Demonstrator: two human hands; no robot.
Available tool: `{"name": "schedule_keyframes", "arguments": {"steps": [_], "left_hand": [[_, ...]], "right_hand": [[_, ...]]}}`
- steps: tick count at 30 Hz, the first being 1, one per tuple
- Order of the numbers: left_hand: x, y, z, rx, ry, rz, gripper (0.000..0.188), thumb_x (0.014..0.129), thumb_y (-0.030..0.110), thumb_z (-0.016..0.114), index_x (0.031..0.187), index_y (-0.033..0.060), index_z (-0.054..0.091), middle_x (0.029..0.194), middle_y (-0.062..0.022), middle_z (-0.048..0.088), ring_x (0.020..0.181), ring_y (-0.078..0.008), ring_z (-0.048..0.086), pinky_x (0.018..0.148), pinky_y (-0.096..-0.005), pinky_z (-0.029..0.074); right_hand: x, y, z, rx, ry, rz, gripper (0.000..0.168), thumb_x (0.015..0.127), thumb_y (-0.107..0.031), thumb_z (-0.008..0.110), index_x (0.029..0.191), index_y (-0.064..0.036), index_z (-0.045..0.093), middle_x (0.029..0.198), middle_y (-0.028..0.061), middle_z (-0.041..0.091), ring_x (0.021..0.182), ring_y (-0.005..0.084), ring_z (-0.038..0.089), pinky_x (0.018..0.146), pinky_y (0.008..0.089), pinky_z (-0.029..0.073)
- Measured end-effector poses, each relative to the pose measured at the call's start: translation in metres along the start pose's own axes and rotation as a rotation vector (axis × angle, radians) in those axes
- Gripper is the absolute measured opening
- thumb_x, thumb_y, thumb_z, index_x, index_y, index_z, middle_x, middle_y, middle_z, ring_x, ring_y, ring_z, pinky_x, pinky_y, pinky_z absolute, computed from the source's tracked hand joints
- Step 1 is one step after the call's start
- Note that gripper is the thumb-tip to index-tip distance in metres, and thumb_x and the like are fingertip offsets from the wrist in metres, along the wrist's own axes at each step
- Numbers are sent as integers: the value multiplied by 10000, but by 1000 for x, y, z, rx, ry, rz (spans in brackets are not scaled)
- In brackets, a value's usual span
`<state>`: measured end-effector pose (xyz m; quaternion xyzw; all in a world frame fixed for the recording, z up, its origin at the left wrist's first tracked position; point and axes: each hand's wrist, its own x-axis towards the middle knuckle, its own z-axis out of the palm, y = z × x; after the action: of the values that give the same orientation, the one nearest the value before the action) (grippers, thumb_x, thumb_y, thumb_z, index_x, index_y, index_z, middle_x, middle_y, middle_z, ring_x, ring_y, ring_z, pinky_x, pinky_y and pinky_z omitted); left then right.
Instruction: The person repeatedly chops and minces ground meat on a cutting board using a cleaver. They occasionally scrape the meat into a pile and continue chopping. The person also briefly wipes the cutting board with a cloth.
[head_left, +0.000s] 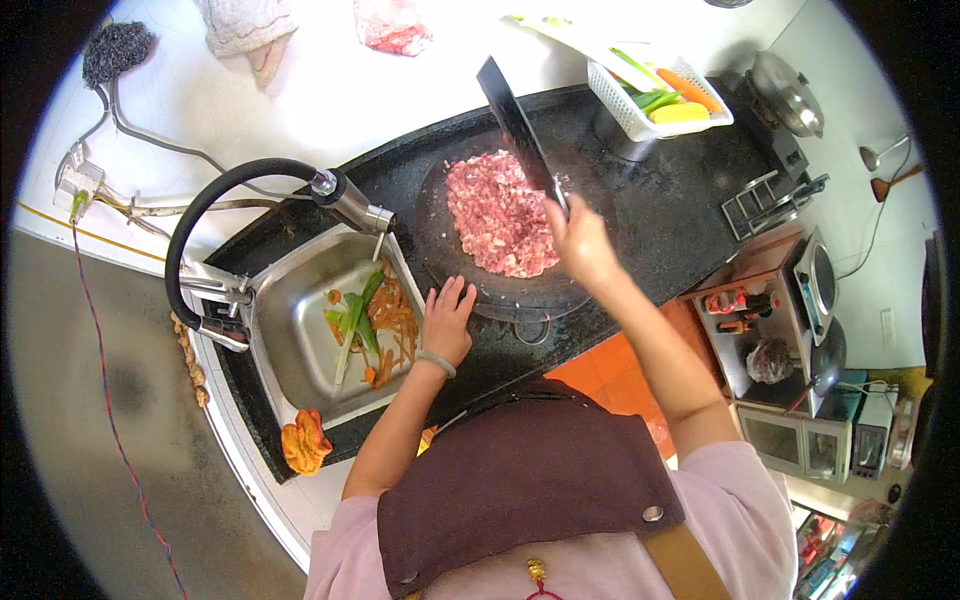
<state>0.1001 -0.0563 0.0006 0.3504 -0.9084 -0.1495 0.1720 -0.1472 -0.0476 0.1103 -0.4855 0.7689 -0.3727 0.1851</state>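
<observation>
A spread heap of minced raw meat (499, 217) lies on a round, dark chopping board (442, 262) on the black countertop. My right hand (585, 240) is closed around the handle of a cleaver (517, 124), whose blade slants up and left, over or beside the meat's right edge; whether it touches is unclear. The blade looks slightly blurred. Between the sink and the board, my left hand (448, 319) rests palm down near the board's lower left edge, holding nothing, with some fingers slightly apart. A bangle circles its wrist.
A steel sink (300, 390) with vegetable peelings and green scraps stands left, under a black hose faucet (187, 217). An orange cloth (305, 442) lies at its corner. A white basket (626, 112) of vegetables is at upper right, near a knife rack (765, 206). More raw meat (394, 30) lies beyond.
</observation>
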Motion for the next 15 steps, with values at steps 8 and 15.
{"name": "schedule_keyframes", "arguments": {"steps": [8,15], "left_hand": [[-1,-3,0,-11,-20,3,555,688,-78,490,1222,72,475,1317,-131,405,1262,-286,341,1043,-481,241],[-1,-4,1,-12,5,22,557,671,-66,502,1211,72,487,1304,-138,412,1252,-290,355,1033,-496,247]], "right_hand": [[0,2,-3,-129,-139,42,476,889,-395,481,725,46,550,600,175,581,565,269,589,540,362,448],[-5,5,0,-186,-313,144,456,884,-390,483,829,54,568,605,174,577,544,272,600,578,386,492]]}}
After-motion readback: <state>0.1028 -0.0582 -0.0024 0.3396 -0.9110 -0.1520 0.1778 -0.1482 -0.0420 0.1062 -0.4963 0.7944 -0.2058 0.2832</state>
